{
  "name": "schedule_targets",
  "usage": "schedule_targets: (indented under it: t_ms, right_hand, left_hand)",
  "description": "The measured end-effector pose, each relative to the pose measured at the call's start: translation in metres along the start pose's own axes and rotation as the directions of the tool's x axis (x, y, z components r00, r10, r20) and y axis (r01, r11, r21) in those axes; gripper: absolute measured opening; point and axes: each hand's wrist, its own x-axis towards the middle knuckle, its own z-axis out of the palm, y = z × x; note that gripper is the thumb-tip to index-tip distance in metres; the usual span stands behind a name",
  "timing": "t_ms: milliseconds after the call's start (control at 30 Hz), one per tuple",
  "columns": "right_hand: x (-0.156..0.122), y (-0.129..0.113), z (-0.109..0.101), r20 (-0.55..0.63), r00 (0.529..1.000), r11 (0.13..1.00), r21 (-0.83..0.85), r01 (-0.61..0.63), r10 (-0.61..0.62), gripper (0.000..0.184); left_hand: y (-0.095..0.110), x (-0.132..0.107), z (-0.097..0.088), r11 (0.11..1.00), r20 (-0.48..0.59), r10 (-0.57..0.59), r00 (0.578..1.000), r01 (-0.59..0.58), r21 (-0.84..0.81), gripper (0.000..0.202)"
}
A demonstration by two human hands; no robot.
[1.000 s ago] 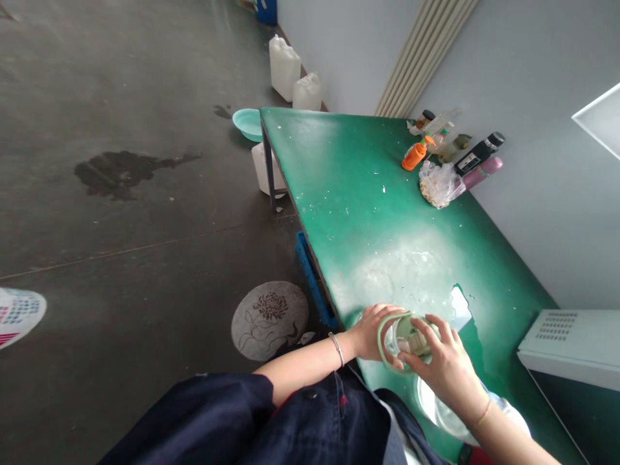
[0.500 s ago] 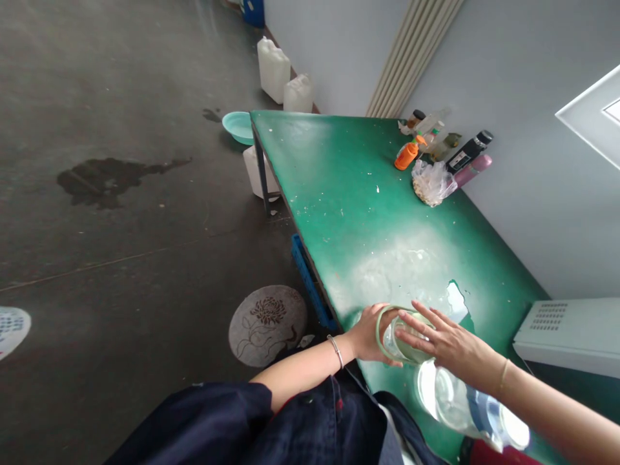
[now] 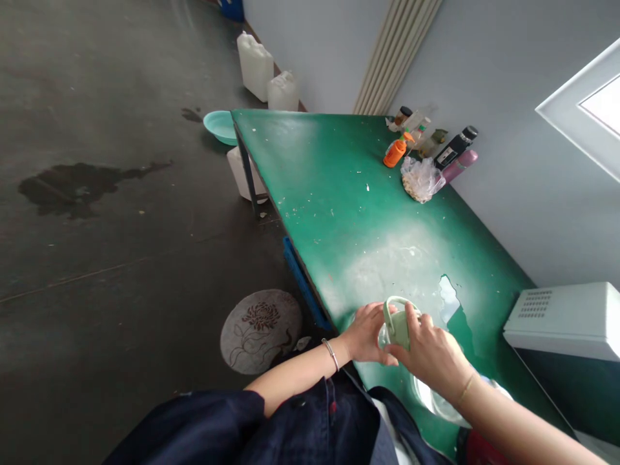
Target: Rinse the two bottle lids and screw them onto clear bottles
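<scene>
Floor (image 3: 121,284) and green table (image 3: 334,161): only the view has swung, both sit further left in it than a second ago. Nothing on the table's far end looks moved.

Grey box (image 3: 557,316): more of it shows now, same swing.

Clear vessel (image 3: 448,407): by the table's near edge, largely behind my right forearm. Half a second ago more of it showed.

Puddle (image 3: 450,303): on the table just beyond my right hand, outline about the same.

My right hand (image 3: 431,352): this is the real change. Half a second ago its fingers were splayed over the container's upper end; now they're curled in, thumb on the near side, fingertips opposite, holding the green top.

My left hand (image 3: 365,334): no real change, wrapped round the side, holding the container.

Clear container (image 3: 382,337): between both hands at the table's near edge. Can't tell if its base touches the surface.

Green top (image 3: 400,332): at the container's upper end. Seated or loose, can't tell; fingers hide the joint.

Loop handle (image 3: 387,315): read as a wide ring before, narrower now.

My read: left steadies, right now has control of the top.
</scene>
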Motion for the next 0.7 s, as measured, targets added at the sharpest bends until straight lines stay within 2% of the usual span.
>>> schedule_targets:
  t_ms: [67, 133, 200, 267, 333, 367, 400, 433, 533, 600, 633, 700]
  right_hand:
    - [0.000, 0.007, -0.010, -0.010, 0.997, 0.996, 0.036, 0.078, -0.078, 0.096]
    - [0.001, 0.022, -0.017, -0.060, 0.960, 0.961, 0.010, 0.276, -0.275, 0.109]
    - [0.005, 0.041, -0.018, -0.091, 0.854, 0.859, -0.057, 0.509, -0.512, 0.112]
    - [0.012, 0.057, -0.013, -0.098, 0.713, 0.719, -0.084, 0.690, -0.695, 0.095]
    - [0.020, 0.067, -0.003, -0.133, 0.609, 0.621, -0.090, 0.779, -0.782, 0.074]
    - [0.023, 0.068, 0.002, -0.154, 0.588, 0.605, -0.095, 0.791, -0.794, 0.068]
    - [0.024, 0.066, 0.006, -0.174, 0.590, 0.610, -0.099, 0.786, -0.789, 0.065]
    - [0.024, 0.063, 0.010, -0.189, 0.615, 0.638, -0.100, 0.764, -0.766, 0.064]
    - [0.013, 0.045, 0.015, -0.230, 0.769, 0.799, -0.078, 0.597, -0.597, 0.066]
    - [0.003, 0.035, 0.015, -0.250, 0.847, 0.880, -0.053, 0.473, -0.470, 0.066]
    - [0.000, 0.033, 0.014, -0.247, 0.867, 0.898, -0.039, 0.438, -0.433, 0.068]
    - [-0.003, 0.038, 0.009, -0.208, 0.870, 0.891, -0.016, 0.454, -0.447, 0.075]
  left_hand:
    - [0.000, 0.001, 0.001, 1.000, 0.005, 0.004, 1.000, -0.004, 0.009, 0.104]
    - [0.000, 0.002, 0.002, 1.000, 0.002, 0.009, 1.000, -0.009, 0.019, 0.105]
    - [-0.002, 0.003, 0.004, 1.000, -0.008, 0.016, 1.000, -0.016, 0.024, 0.105]
    - [-0.005, 0.003, 0.006, 1.000, -0.021, 0.021, 1.000, -0.020, 0.023, 0.103]
    - [-0.006, 0.003, 0.007, 0.999, -0.035, 0.024, 0.999, -0.024, 0.024, 0.100]
    - [-0.006, 0.004, 0.007, 0.999, -0.043, 0.026, 0.999, -0.025, 0.023, 0.100]
    - [-0.005, 0.004, 0.006, 0.999, -0.048, 0.032, 0.998, -0.031, 0.023, 0.100]
    - [-0.005, 0.004, 0.006, 0.999, -0.051, 0.048, 0.998, -0.047, 0.022, 0.101]
    - [-0.003, 0.005, 0.003, 0.996, -0.034, 0.089, 0.995, -0.088, 0.026, 0.105]
    - [-0.002, 0.005, 0.002, 0.996, -0.019, 0.088, 0.996, -0.087, 0.034, 0.107]
    - [-0.002, 0.005, 0.001, 0.996, -0.012, 0.079, 0.997, -0.079, 0.036, 0.107]
    - [-0.002, 0.005, 0.000, 0.997, 0.011, 0.075, 0.997, -0.075, 0.030, 0.107]
